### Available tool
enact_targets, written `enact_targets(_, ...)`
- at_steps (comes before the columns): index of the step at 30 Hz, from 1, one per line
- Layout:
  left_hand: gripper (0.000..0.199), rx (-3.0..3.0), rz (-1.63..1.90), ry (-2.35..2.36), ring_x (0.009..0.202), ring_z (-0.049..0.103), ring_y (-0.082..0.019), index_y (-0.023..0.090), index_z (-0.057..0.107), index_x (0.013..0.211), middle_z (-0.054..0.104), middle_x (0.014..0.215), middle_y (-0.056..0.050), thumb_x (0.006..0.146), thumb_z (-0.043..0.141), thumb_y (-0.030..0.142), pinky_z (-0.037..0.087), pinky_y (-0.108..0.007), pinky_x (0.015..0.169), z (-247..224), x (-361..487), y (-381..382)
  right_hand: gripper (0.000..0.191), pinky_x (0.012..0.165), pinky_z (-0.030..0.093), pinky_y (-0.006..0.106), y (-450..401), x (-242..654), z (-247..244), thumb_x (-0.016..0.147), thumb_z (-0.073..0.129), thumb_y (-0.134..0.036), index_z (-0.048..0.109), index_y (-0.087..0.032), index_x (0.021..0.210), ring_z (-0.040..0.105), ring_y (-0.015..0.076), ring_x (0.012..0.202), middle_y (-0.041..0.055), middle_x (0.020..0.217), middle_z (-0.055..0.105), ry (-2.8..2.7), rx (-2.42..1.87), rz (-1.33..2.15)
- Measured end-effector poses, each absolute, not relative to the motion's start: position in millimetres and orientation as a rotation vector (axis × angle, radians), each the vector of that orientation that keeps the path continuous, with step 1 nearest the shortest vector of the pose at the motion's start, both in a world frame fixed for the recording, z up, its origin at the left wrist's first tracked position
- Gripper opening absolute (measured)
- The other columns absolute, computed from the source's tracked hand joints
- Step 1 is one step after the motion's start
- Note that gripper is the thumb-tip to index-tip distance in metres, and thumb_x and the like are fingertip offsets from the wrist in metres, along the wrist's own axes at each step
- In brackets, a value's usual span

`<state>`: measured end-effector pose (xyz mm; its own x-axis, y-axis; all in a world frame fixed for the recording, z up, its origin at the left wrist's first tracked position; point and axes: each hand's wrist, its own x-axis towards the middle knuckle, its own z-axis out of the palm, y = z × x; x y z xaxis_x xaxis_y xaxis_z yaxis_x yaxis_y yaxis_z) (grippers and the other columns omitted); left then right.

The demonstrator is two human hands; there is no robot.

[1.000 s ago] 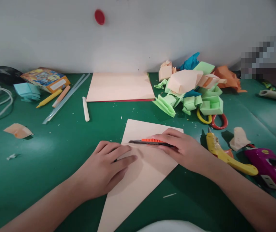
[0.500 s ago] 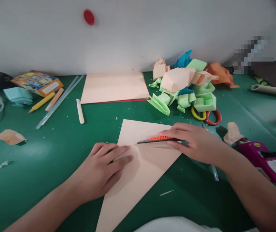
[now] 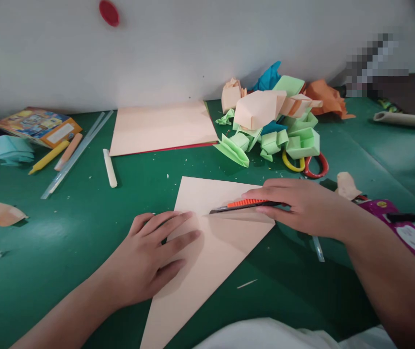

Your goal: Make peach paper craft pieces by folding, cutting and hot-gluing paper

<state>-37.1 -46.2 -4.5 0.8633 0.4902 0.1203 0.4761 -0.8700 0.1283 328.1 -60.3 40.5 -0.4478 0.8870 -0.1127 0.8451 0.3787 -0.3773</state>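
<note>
A peach sheet of paper (image 3: pixel 207 271) lies on the green table, folded so one side slants toward me. Flat on its left edge rests my left hand (image 3: pixel 164 257), fingers spread and pressing the paper. My right hand (image 3: pixel 287 203) grips a box cutter (image 3: pixel 247 204) with an orange ridged side and a dark body. Its blade points left and lies along the paper's fold line, with the tip a little right of my left fingertips. The paper's right corner is partly beneath my right hand.
Behind lies a stack of peach sheets (image 3: pixel 164 126). Folded and crumpled papers (image 3: pixel 262 111) pile up at the back right beside scissors (image 3: pixel 315 166). A white stick (image 3: pixel 110 168), clear glue sticks (image 3: pixel 78 155), crayons (image 3: pixel 49 157) and a box (image 3: pixel 40 126) are leftward. A purple case (image 3: pixel 404 228) sits at right.
The box cutter and my right hand have shifted slightly right along the fold. My left hand stays on the paper. The whole view has turned a little.
</note>
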Motion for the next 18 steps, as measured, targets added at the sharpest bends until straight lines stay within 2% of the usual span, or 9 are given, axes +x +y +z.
enact_targets(5, 0.047, 2.98, 0.264, 0.72, 0.133, 0.053, -0.031, 0.034, 0.054, 0.147, 0.055, 0.154, -0.003, 0.1, 0.054, 0.029, 0.036, -0.047, 0.1, -5.3, -39.0, -44.5, 0.04, 0.073, 0.048, 0.032, -56.8, 334.3, 37.8, 0.104, 0.045, -0.044, 0.065, -0.038, 0.137, 0.068, 0.0235, 0.09, 0.0043, 0.106, 0.071, -2.512, -1.591, 0.606)
enact_targets(10, 0.041, 2.938, 0.353, 0.658, 0.131, 0.058, -0.029, 0.029, 0.06, 0.141, 0.065, 0.145, -0.004, 0.101, 0.055, 0.024, 0.038, -0.046, 0.102, -4.9, -38.2, -44.9, 0.041, 0.075, 0.048, 0.033, -54.2, 336.0, 36.3, 0.105, 0.042, -0.046, 0.062, -0.04, 0.14, 0.067, 0.0238, 0.092, 0.0043, 0.107, 0.07, -2.504, -1.618, 0.665)
enact_targets(18, 0.04, 2.894, 0.416, 0.591, 0.126, 0.063, -0.024, 0.026, 0.06, 0.141, 0.068, 0.141, -0.004, 0.101, 0.06, 0.021, 0.045, -0.039, 0.097, -1.3, -37.1, -44.9, 0.041, 0.073, 0.047, 0.032, -54.2, 337.0, 36.0, 0.104, 0.044, -0.047, 0.063, -0.039, 0.139, 0.067, 0.0236, 0.09, 0.0036, 0.107, 0.071, -2.47, -1.645, 0.714)
